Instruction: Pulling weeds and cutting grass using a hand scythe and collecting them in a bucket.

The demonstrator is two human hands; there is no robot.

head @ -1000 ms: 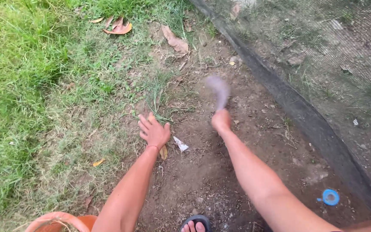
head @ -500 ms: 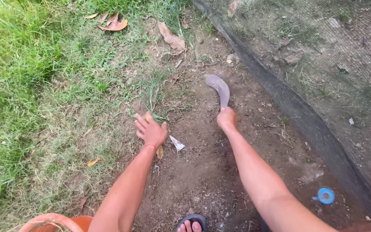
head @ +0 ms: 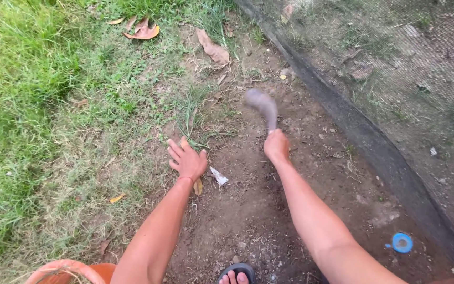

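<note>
A: Describe the ground surface.

B: Bare brown soil [head: 248,210] runs down the centre. Green grass [head: 32,84] borders it on the left; a dark mesh net fence [head: 395,68] with a black lower band borders it on the right. Dry brown leaves [head: 143,30] lie on the grass at the top.

A: Right hand status?

B: The right hand [head: 277,147] has its fingers wrapped fully around the handle of a curved grey metal sickle blade [head: 261,105]. The blade is motion-blurred and points up and left over the soil, near a thin grass tuft [head: 190,118].

A: Left hand status?

B: The left hand [head: 187,160] lies flat at the base of that tuft, fingers spread wide, holding nothing. A small white scrap [head: 219,177] lies just beside it.

A: Other items?

B: A blue round plastic cap [head: 401,243] lies near the fence; an orange basket rim [head: 64,271] and a black sandal [head: 237,273] show at the bottom edge.
</note>
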